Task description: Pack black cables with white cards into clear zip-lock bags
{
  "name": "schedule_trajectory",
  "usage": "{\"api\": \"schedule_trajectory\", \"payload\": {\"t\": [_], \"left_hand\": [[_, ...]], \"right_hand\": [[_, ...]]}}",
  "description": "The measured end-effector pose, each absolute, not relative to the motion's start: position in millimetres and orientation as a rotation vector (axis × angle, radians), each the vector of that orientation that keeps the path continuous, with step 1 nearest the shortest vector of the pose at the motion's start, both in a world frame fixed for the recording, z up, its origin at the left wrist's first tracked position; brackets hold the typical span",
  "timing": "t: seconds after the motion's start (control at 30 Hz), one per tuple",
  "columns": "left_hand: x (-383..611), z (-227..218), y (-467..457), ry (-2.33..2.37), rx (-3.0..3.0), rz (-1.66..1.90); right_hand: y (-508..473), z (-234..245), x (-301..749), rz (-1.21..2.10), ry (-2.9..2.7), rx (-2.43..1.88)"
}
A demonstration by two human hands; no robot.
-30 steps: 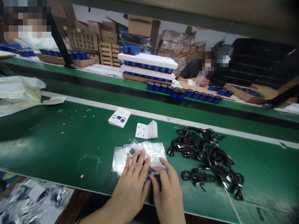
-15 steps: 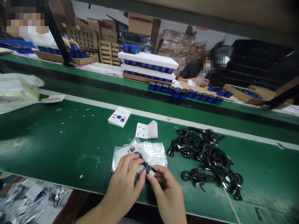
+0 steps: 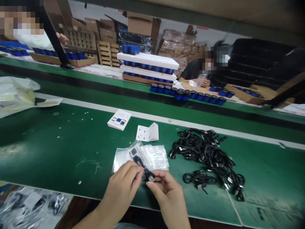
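Observation:
My left hand (image 3: 120,187) and my right hand (image 3: 166,198) meet above the near edge of the green conveyor belt (image 3: 59,149). Between their fingers is a short black cable (image 3: 149,174) with a metal connector end. Its far part runs up over a pile of clear zip bags (image 3: 143,158), where a small dark item (image 3: 134,152) lies. Farther right, a tangled heap of black cables (image 3: 207,156) sits apart from my hands. A folded white leaflet (image 3: 147,132) and a white card (image 3: 119,120) lie beyond the bags.
Blue-capped jars (image 3: 188,94) stand in a row on a far belt beside stacked white trays (image 3: 147,61). A co-worker (image 3: 197,70) sits beyond them, and another person (image 3: 30,35) is at the far left. Plastic bags (image 3: 30,206) lie below the near edge.
My hands have risen from the bag pile and now pinch the black cable, with the fingers closer together. The camera view has shifted slightly.

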State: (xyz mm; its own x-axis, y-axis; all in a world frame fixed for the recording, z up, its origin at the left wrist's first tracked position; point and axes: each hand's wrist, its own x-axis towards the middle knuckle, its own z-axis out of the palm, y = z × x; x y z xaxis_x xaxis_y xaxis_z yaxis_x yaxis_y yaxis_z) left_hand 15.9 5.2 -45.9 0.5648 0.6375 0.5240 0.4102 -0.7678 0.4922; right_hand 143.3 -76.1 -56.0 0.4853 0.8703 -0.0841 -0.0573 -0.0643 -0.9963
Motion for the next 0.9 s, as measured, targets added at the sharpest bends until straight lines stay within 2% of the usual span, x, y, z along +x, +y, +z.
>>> {"api": "schedule_trajectory", "payload": {"t": [0.13, 0.23, 0.3, 0.43, 0.53, 0.67, 0.9], "left_hand": [[14, -39, 6, 0.893, 2.435, 1.016], [12, -33, 4, 0.918, 2.353, 0.98], [11, -32, 2, 0.934, 2.311, 0.952], [9, -35, 1, 0.984, 2.308, 0.977], [9, -36, 1, 0.94, 2.316, 0.956], [9, -31, 0, 0.933, 2.363, 0.982], [14, -29, -4, 0.774, 2.406, 0.998]], "right_hand": [[-80, -59, 145, 0.933, -0.801, -1.371], [-81, -56, 145, 0.826, -0.929, -1.398], [-80, -53, 144, 0.562, -1.103, -1.467], [-81, -53, 144, -0.181, -1.425, -1.515], [-84, -57, 147, -0.401, -1.584, -1.51], [-88, -59, 152, -0.395, -1.629, -1.489], [-91, -50, 153, 0.006, -1.436, -1.413]]}}
